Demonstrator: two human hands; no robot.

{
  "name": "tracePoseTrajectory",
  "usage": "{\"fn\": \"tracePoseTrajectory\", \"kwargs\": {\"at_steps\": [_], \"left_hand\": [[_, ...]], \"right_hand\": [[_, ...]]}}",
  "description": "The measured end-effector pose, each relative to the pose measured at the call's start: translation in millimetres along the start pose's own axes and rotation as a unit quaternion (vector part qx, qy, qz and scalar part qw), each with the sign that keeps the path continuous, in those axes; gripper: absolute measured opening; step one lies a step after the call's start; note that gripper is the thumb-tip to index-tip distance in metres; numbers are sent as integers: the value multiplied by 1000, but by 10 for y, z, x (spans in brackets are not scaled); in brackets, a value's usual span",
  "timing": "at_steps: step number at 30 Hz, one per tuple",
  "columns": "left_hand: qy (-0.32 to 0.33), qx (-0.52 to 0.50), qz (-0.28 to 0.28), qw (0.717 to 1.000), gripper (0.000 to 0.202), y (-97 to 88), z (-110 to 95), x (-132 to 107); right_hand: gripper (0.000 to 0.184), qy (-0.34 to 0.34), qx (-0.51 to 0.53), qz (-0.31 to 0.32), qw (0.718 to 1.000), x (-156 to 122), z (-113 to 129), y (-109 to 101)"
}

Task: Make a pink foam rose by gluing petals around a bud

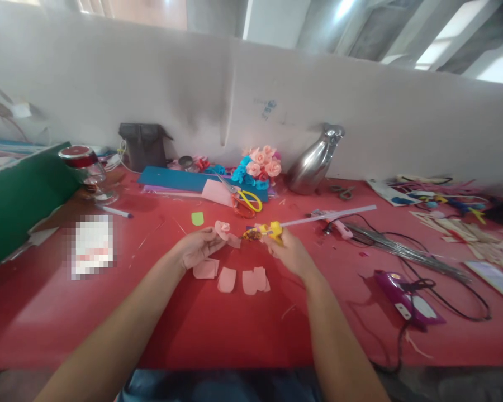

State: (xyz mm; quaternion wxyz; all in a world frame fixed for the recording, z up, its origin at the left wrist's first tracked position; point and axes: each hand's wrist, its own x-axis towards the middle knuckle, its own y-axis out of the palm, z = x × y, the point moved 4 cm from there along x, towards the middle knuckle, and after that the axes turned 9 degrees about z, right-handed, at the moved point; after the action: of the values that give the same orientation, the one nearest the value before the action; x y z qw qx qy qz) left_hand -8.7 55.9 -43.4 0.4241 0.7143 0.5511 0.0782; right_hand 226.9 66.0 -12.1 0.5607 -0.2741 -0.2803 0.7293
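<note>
My left hand (198, 247) is closed round a small pink paper flower (223, 228), held just above the red table (218, 329). My right hand (288, 250) grips a yellow glue gun (269, 230) whose nozzle points left at the flower; a long white glue stick (331, 214) sticks out behind it. Several pink paper petals (235, 279) lie on the table just below both hands.
Yellow-handled scissors (246, 198), blue foam sheets (180, 178) and a bunch of pink and blue paper flowers (260, 166) lie behind. A steel jug (314, 162), a stemmed glass (86, 167), a purple device (406, 298) with black cables, wire rods (402, 251) and a green board (17, 201) surround the area.
</note>
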Motion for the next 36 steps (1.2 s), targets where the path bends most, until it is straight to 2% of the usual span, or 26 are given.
{"fn": "tracePoseTrajectory", "kwargs": {"at_steps": [3,6,10,13,15,16,17,18,20,21,22,24,27,30,32,36], "left_hand": [[5,-7,5,1000,13,-7,-6,1],[12,-8,29,999,13,12,-43,-31],[9,7,112,994,17,104,-114,-135],[7,21,173,985,23,155,-150,-206],[8,27,190,981,25,153,-161,-224],[8,31,194,981,25,147,-163,-225],[10,36,196,980,25,139,-165,-224],[12,41,197,979,25,134,-166,-223],[15,53,201,978,25,133,-168,-223],[17,59,203,977,25,137,-169,-226],[19,65,206,976,25,146,-171,-231],[20,71,212,974,25,168,-175,-245],[21,69,219,973,26,199,-183,-258],[24,58,203,977,26,191,-186,-239],[36,43,161,985,21,147,-184,-203],[61,-9,55,997,13,45,-162,-125]], "right_hand": [[36,15,14,-31,999,42,-31,-14],[40,58,-1,-81,995,82,-82,-65],[44,113,-62,-109,986,85,-170,-132],[39,100,-170,-180,964,7,-144,-230],[34,83,-235,-241,938,-74,-40,-301],[31,65,-245,-254,933,-106,43,-320],[29,36,-237,-247,939,-127,147,-321],[27,-9,-214,-212,953,-131,273,-298],[27,-116,-141,-85,979,-118,564,-193],[32,-150,-121,-28,981,-110,703,-135],[34,-168,-117,13,979,-97,823,-86],[28,-181,-120,49,975,-51,993,-18],[10,-173,-146,65,972,42,1070,46],[12,-165,-122,67,976,102,1018,72],[15,-154,-68,39,985,118,959,54],[22,-80,100,-66,990,123,803,-23]]}}
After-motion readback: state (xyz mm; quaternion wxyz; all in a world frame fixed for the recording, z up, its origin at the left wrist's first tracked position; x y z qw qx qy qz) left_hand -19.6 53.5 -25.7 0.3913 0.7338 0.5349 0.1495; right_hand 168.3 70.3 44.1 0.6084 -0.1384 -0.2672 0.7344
